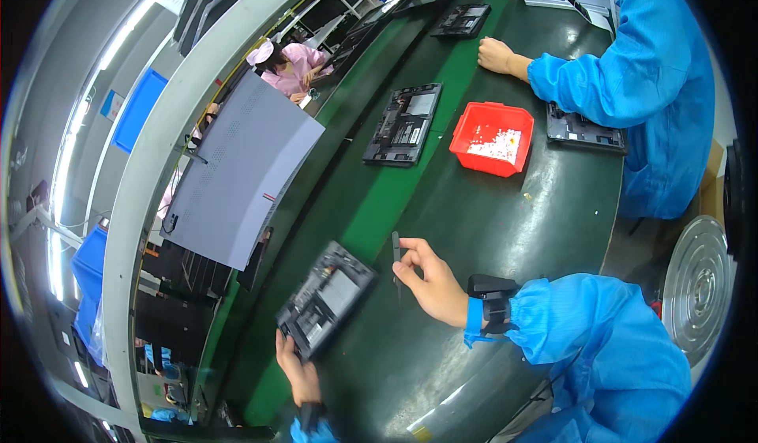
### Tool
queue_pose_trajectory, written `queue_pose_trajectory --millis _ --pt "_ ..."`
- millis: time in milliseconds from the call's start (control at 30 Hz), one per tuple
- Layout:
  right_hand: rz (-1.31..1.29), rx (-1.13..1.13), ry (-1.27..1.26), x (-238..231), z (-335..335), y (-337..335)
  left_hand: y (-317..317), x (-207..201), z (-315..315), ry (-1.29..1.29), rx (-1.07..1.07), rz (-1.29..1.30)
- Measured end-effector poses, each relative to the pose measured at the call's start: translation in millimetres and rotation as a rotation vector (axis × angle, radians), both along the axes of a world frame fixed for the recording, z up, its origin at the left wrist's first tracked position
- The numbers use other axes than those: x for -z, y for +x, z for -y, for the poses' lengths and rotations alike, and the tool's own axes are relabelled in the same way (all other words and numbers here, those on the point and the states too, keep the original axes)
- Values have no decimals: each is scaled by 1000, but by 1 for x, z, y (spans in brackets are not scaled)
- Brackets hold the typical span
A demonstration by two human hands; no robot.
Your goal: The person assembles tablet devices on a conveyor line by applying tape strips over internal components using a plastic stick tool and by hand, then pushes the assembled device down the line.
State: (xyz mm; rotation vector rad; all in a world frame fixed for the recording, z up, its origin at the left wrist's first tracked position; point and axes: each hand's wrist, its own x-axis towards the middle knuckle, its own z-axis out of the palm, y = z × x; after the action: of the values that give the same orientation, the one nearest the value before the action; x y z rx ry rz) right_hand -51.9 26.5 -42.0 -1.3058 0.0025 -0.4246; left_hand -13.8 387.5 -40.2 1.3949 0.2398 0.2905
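My left hand (298,370) grips the near edge of an opened dark laptop base (346,279), its fingers round the rim. The base is tilted on the bench's green strip and slightly blurred; its inside parts and a grey rectangular panel show. Just to the right, my right hand (433,283) pinches a thin dark tool (396,247) between thumb and fingers. The tool stands nearly upright, with a narrow tip pointing down, apart from the laptop base. Its exact kind is too small to make out.
Ahead stands a red bin (466,144) of small white pieces. Another opened laptop base (403,125) lies on the green strip, with one more (460,20) farther off. At right, a co-worker in a blue sleeve (608,88) leans over another base (584,133). A grey panel (237,167) hangs left.
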Motion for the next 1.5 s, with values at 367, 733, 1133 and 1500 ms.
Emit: queue_pose_trajectory --millis 367,733,1133,1500 --pt "132 253 85 -6 16 15 200 -28 181 -68 583 -122" --pt "123 303 34 -9 15 16 332 22 365 -325 475 -473" --pt "244 185 187 -20 33 10 103 -17 173 -29 428 -143" --pt "119 -412 109 -35 16 -13 -152 -15 20 170 452 -416"
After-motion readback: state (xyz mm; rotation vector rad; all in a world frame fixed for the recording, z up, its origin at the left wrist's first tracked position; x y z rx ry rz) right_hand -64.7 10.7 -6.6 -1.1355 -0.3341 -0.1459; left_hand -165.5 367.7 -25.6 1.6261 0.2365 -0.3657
